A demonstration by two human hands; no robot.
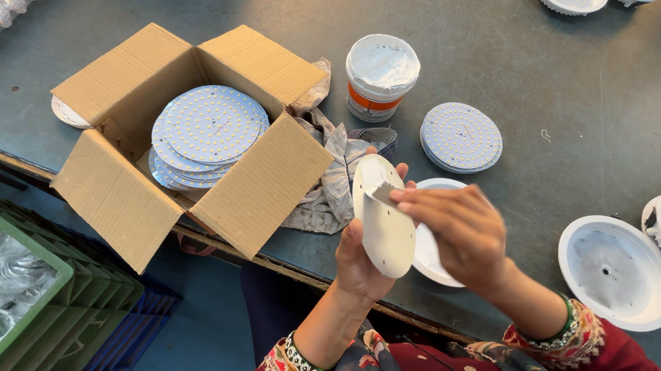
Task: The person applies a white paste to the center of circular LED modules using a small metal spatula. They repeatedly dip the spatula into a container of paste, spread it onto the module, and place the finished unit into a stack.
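Your left hand (362,262) pinches a white disc (383,217) by its lower edge above the bench (573,85) edge, while your right hand (459,228) presses a small spreader (383,193) to its plain face. Judging by the box (188,140) of discs and the empty housings (617,271), most work remains. The disc stands nearly upright, its plain face turned toward your right hand.

A lamp-assembly workshop — round LED boards (208,125) boxed in cardboard, white lamp housings (617,271) lying on a grey workbench (501,61).
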